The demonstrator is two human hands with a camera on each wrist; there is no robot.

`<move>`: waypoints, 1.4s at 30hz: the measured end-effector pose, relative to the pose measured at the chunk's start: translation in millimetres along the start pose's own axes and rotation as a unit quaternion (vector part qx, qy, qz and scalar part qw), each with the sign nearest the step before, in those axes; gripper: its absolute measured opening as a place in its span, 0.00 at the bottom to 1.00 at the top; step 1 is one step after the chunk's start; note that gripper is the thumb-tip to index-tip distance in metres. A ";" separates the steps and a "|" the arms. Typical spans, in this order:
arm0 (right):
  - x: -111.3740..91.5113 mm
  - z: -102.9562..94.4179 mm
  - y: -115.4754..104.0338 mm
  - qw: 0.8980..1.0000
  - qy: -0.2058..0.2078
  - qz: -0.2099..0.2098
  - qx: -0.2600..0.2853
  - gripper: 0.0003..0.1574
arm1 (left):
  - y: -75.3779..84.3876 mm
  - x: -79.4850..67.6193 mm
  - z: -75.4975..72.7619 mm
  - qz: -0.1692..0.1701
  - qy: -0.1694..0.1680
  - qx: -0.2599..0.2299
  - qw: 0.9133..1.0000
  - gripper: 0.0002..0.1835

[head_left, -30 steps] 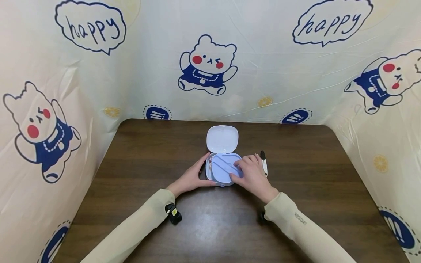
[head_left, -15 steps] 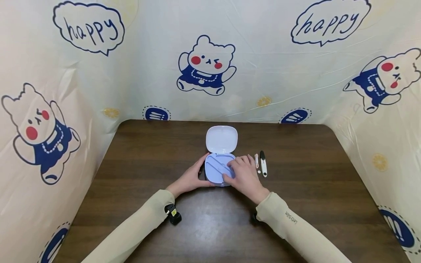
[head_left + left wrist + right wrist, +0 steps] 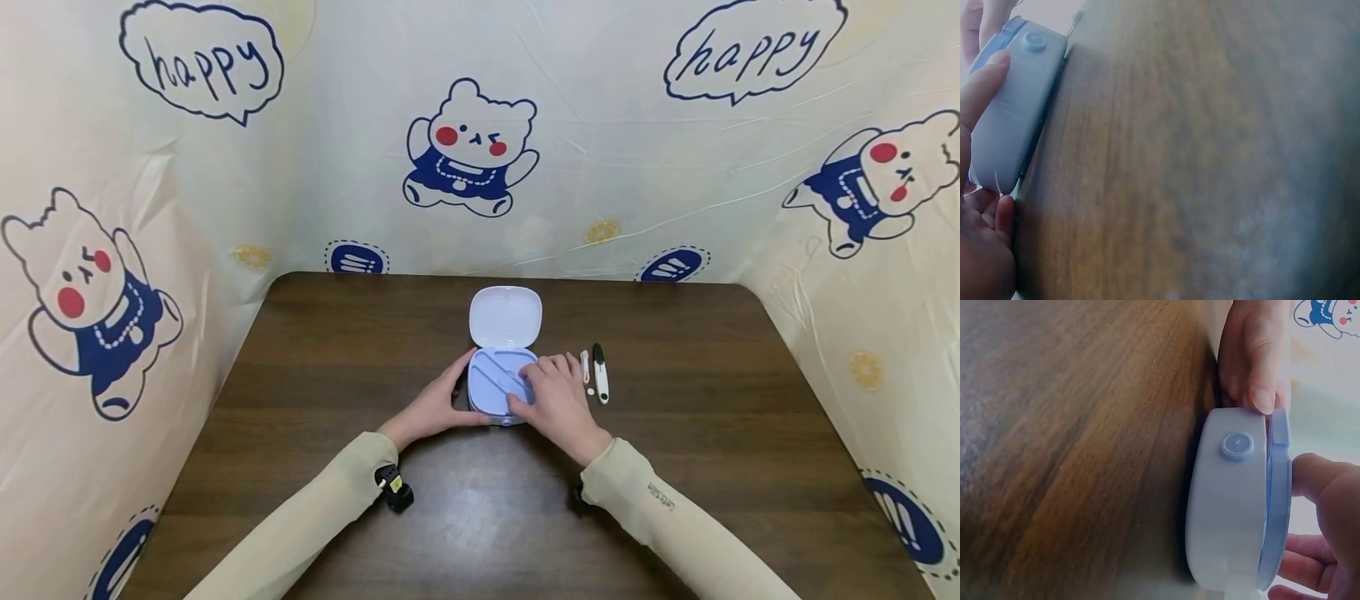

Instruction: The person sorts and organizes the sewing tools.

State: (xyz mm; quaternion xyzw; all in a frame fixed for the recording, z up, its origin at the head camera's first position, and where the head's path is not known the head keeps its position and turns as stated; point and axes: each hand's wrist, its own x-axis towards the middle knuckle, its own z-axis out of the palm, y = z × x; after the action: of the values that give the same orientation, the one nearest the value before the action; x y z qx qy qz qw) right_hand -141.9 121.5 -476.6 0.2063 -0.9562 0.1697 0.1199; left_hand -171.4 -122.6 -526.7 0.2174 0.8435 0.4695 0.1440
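A small pale-blue box (image 3: 1229, 500) with a round front button stands on the table, its white lid (image 3: 506, 317) hinged up at the back. My left hand (image 3: 431, 407) grips its left side, the thumb along the front wall. Over the box's opening lies a flat blue insert tray (image 3: 491, 385) with a diagonal groove. My right hand (image 3: 561, 404) pinches this tray near its right part, thumb and fingers on its upper face. In the right wrist view a narrow gap shows between tray and box rim. The tray hides the box's contents.
Right of the box on the brown wooden table (image 3: 337, 350) lie a slim black-and-white tool (image 3: 601, 375), a small pinkish-white item (image 3: 585, 367) and a tiny white round piece (image 3: 591, 392). A printed cloth (image 3: 337, 125) hangs around the table's back and sides.
My right hand has moved left with the insert tray, which now lies over the box opening. The small items on the right have come into view. My left hand stays put.
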 end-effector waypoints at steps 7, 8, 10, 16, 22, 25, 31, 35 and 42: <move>0.0 1.1 -1.2 1.000 0.002 0.002 -0.004 0.21 | 1.1 -0.8 -1.2 -0.005 -0.004 -0.008 1.000 0.63; 0.1 1.5 -1.1 1.000 0.002 0.001 -0.006 0.21 | 1.2 -0.9 -1.4 -0.007 -0.005 -0.010 1.000 0.64; 0.4 2.4 -1.1 1.000 0.001 0.001 -0.009 0.21 | 1.0 -0.8 -1.7 -0.013 -0.007 -0.012 1.000 0.64; 0.0 6.3 0.2 1.000 0.001 0.002 -0.010 0.21 | 0.1 -0.3 -0.6 -0.019 -0.005 -0.008 1.000 0.64; -0.7 10.5 1.6 1.000 0.001 0.002 -0.016 0.21 | -0.9 0.0 -0.1 -0.022 -0.005 -0.002 1.000 0.64; -0.8 11.4 1.8 1.000 0.001 0.001 -0.017 0.21 | -0.9 -0.2 -0.6 -0.023 -0.004 -0.002 1.000 0.64; -1.3 11.4 0.7 1.000 -0.005 0.006 -0.022 0.22 | 0.3 -0.8 -1.2 -0.025 -0.007 0.001 1.000 0.64; -1.7 11.3 -0.2 1.000 -0.009 0.008 -0.018 0.22 | 1.3 -1.7 -1.1 -0.025 -0.006 0.001 1.000 0.64; -2.4 11.1 -0.4 1.000 -0.002 0.006 -0.021 0.22 | 0.8 -1.6 -1.3 -0.024 -0.010 -0.002 1.000 0.62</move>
State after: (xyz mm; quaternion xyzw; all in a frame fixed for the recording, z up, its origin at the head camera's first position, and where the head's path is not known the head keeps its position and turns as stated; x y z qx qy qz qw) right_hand -141.3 117.8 -487.4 0.1984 -0.9611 0.1493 0.1210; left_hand -170.4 -124.0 -525.2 0.2013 0.8461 0.4654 0.1641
